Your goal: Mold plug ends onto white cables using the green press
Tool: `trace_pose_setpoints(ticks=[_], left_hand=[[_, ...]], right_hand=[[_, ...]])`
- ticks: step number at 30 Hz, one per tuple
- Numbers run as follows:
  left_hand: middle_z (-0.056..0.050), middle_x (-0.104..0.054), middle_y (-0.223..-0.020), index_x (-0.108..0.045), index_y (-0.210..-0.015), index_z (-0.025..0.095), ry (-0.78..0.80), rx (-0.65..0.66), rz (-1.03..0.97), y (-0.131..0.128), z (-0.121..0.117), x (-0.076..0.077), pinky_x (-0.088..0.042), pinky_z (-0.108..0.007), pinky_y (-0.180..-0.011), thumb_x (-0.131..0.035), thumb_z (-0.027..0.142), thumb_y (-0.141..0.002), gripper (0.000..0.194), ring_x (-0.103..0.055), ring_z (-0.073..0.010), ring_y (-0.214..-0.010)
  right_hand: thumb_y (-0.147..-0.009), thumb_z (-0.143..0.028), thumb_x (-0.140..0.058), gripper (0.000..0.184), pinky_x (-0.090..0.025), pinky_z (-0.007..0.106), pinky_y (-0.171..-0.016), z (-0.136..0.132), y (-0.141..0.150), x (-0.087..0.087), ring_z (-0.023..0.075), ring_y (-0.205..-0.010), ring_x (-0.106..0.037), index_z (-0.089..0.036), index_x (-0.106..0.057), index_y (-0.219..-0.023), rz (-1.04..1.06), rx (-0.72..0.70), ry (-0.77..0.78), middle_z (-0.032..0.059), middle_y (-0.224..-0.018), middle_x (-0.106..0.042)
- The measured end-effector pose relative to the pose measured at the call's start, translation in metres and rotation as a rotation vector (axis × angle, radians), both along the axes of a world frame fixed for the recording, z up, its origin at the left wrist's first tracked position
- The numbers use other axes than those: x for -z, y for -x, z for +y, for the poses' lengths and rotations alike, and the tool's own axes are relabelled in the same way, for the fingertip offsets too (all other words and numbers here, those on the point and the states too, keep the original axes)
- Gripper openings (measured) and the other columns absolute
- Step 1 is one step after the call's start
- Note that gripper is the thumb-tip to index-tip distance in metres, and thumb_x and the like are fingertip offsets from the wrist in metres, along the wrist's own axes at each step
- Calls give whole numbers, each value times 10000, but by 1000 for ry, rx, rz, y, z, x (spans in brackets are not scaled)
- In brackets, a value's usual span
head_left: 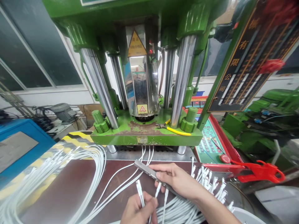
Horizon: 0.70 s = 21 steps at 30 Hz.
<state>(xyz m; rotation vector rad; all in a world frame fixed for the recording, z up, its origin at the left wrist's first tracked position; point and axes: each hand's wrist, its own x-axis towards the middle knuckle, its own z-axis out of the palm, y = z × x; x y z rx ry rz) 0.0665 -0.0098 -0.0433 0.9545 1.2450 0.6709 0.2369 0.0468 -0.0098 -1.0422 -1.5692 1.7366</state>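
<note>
My left hand (pixel 136 209), at the bottom middle, is closed around white cables (pixel 140 193) whose connector ends point up between the fingers. To its upper right, my right hand (pixel 178 180) grips a long grey metal bar (pixel 146 169), thumb on top, fingers underneath. Two more white connectors (pixel 158 188) hang at the bar's lower edge; whether they are fixed in it I cannot tell. Beneath my right forearm lies a bundle of white cables (pixel 179 208) with its connector ends fanned out to the right.
Ahead stands a green press (pixel 147 140) with steel columns. Yellow-handled pliers (pixel 178 131) rest on its plate. More white cables (pixel 93 174) loop over the brown table (pixel 63 177) at left. On the right are a control panel (pixel 209 143) and a red-handled tool (pixel 259 174).
</note>
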Motion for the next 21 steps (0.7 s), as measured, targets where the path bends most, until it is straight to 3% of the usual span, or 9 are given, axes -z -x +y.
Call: trace_pose_setpoints(ticks=[8,14,17,21], left_hand=[[-29,-591,-470,-515,-591,147,42,-14,-63,-5,1,-3,-251,-204,-396,-635,534,-637,408,-432,-76,-355],[-21,-621,-626,-545,-785,152,160,-216,-455,0,1,-2,-443,-313,-578,-689,457,-632,371,-599,-181,-554],[-19,-611,-615,-567,-780,136,160,-222,-418,6,1,-1,-440,-291,-554,-689,435,-642,351,-579,-159,-537],[0,-582,-548,-575,-758,143,108,-158,-307,9,1,2,-334,-222,-409,-663,507,-636,393,-502,-115,-421]], right_hand=[[-835,-419,-523,406,-424,283,-598,-3,2,-1,119,-569,-527,-257,-539,-1207,-56,1,-54,27,-761,-636],[-820,-389,-554,399,-447,289,-600,-1,-3,-9,130,-601,-546,-219,-562,-1181,93,-16,42,40,-776,-647],[-798,-381,-581,414,-458,268,-571,0,-4,-13,148,-668,-554,-196,-574,-1169,115,13,38,51,-809,-643],[-803,-382,-571,425,-466,263,-543,2,-5,-12,159,-698,-550,-181,-566,-1177,118,23,29,57,-809,-636]])
